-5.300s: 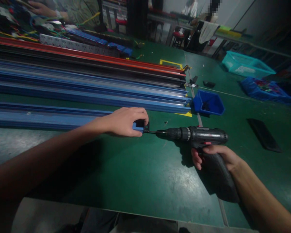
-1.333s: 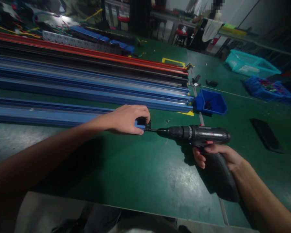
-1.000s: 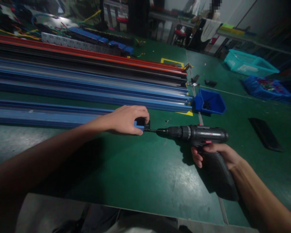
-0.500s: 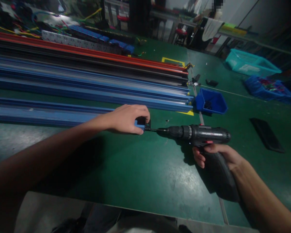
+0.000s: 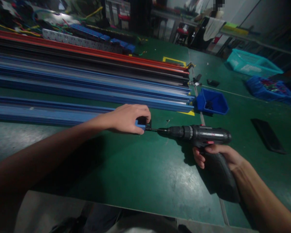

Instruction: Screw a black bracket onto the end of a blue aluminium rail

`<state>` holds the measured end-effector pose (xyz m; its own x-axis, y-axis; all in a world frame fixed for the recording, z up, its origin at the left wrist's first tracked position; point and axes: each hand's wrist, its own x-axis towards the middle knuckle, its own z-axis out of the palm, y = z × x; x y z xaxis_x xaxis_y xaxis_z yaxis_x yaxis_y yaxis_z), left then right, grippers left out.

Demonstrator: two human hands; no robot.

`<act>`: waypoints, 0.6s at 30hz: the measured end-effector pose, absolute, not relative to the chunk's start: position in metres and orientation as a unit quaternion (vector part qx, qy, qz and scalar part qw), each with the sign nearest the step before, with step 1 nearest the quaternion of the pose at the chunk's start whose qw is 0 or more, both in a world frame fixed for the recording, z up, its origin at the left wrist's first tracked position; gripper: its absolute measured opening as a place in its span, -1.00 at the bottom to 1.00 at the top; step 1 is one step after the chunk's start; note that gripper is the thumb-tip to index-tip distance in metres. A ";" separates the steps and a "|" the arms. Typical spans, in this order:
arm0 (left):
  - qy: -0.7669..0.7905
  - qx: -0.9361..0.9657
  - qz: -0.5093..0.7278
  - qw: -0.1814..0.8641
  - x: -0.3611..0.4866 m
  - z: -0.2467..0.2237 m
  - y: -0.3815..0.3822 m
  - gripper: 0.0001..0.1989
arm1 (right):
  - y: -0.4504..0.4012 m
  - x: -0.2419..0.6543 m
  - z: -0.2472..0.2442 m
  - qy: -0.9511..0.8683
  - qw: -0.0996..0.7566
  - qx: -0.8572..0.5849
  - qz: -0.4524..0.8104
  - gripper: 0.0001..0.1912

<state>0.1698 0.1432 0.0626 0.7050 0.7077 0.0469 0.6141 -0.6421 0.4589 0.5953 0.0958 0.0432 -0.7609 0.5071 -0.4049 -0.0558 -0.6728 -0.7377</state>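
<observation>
My left hand (image 5: 129, 119) is closed around the right end of a blue metal profile (image 5: 46, 113) that lies along the near side of the table. A small black end piece (image 5: 148, 125) sits at the tip of that profile, partly hidden by my fingers. My right hand (image 5: 215, 153) grips a black cordless drill (image 5: 203, 133) by its handle. The drill lies level and points left, and the tip of its thin bit (image 5: 156, 129) meets the black end piece.
Behind are more blue profiles (image 5: 111, 89), with black and red ones (image 5: 106, 51) beyond. A blue bin (image 5: 214, 100) with small dark parts stands past their ends. Farther right are a turquoise basket (image 5: 253, 61), a blue tray (image 5: 269, 85) and a flat black object (image 5: 268, 136).
The view has shifted very slightly. Both hands, the drill and the profile keep the same positions relative to each other.
</observation>
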 end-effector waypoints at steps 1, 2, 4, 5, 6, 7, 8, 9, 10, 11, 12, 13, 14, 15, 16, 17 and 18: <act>0.367 0.899 0.112 0.210 0.170 0.063 0.143 -0.73 | 0.096 0.595 0.043 -0.369 0.165 -0.304 0.862 -0.68; 0.366 0.900 0.111 0.210 0.170 0.063 0.143 -0.73 | 0.096 0.596 0.043 -0.369 0.166 -0.303 0.863 -0.69; 0.365 0.901 0.111 0.208 0.170 0.063 0.143 -0.74 | 0.095 0.596 0.043 -0.368 0.166 -0.301 0.864 -0.70; 0.365 0.901 0.110 0.207 0.170 0.063 0.143 -0.74 | 0.095 0.596 0.043 -0.367 0.166 -0.301 0.864 -0.71; 0.366 0.901 0.110 0.207 0.170 0.063 0.143 -0.74 | 0.095 0.596 0.043 -0.368 0.166 -0.300 0.864 -0.72; 0.367 0.900 0.110 0.207 0.170 0.063 0.143 -0.74 | 0.095 0.596 0.043 -0.368 0.166 -0.300 0.864 -0.73; 0.367 0.900 0.110 0.208 0.170 0.063 0.143 -0.73 | 0.095 0.595 0.043 -0.369 0.166 -0.300 0.864 -0.73; 0.367 0.900 0.110 0.209 0.170 0.063 0.143 -0.73 | 0.095 0.595 0.043 -0.369 0.167 -0.300 0.864 -0.74; 0.367 0.900 0.109 0.210 0.170 0.063 0.143 -0.73 | 0.096 0.595 0.043 -0.369 0.166 -0.300 0.864 -0.73; 0.367 0.900 0.109 0.210 0.170 0.063 0.143 -0.74 | 0.096 0.595 0.043 -0.371 0.165 -0.301 0.863 -0.73; 0.367 0.900 0.109 0.211 0.170 0.063 0.143 -0.74 | 0.096 0.595 0.043 -0.372 0.164 -0.302 0.862 -0.72; 0.367 0.899 0.108 0.211 0.170 0.063 0.143 -0.74 | 0.096 0.596 0.043 -0.372 0.162 -0.304 0.862 -0.72; 0.367 0.899 0.108 0.211 0.170 0.063 0.143 -0.74 | 0.096 0.596 0.042 -0.373 0.163 -0.304 0.861 -0.72; 0.368 0.899 0.108 0.211 0.170 0.063 0.143 -0.74 | 0.096 0.596 0.042 -0.372 0.164 -0.304 0.861 -0.73; 0.368 0.899 0.109 0.210 0.169 0.063 0.143 -0.74 | 0.096 0.597 0.042 -0.371 0.165 -0.303 0.862 -0.73; 0.367 0.899 0.109 0.210 0.169 0.063 0.143 -0.74 | 0.095 0.597 0.041 -0.369 0.167 -0.301 0.863 -0.73; 0.367 0.900 0.110 0.209 0.170 0.063 0.143 -0.74 | 0.095 0.597 0.042 -0.368 0.169 -0.300 0.864 -0.72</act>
<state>0.1695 0.1431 0.0625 0.7060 0.7068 0.0449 0.6149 -0.6431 0.4563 0.5967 0.0953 0.0415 -0.7627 0.5126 -0.3944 -0.0703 -0.6719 -0.7373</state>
